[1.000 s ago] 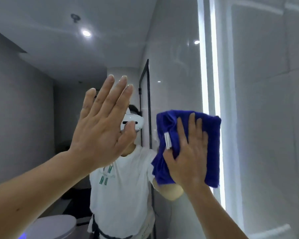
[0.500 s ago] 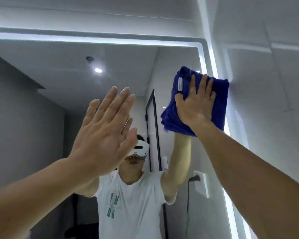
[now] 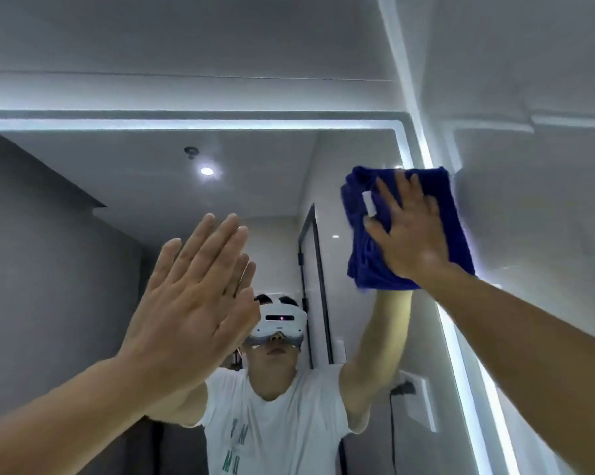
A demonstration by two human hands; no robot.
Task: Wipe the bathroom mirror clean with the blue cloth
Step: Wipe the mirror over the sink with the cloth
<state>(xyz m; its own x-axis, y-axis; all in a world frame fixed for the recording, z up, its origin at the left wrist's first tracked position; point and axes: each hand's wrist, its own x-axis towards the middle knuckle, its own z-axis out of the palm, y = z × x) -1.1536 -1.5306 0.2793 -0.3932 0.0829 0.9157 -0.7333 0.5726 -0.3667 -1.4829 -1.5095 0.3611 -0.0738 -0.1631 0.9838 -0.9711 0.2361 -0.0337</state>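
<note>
- Two grips are up: our right hand (image 3: 409, 231) lies flat, fingers straight and spread, pressing the blue cloth (image 3: 452, 214) against the mirror (image 3: 83, 234) and curling round nothing.
- Our left hand (image 3: 190, 303) is flat and open too, on or just off the glass, lower and well to the left.
- The blue cloth sits in the mirror's top right corner, touching the lit edge (image 3: 423, 156); the glass left to wipe, we judge, lies leftward and down.

Cloth (image 3: 364, 265) lies flat against the mirror (image 3: 83, 234) at its upper right corner, below the top light strip (image 3: 220, 124) and overlapping the right one. Right hand (image 3: 405, 231) is on the cloth, fingers pointing up. Left hand (image 3: 190, 296) stands lower and to the left, before the glass; contact with it appears likely but is unconfirmed.
</note>
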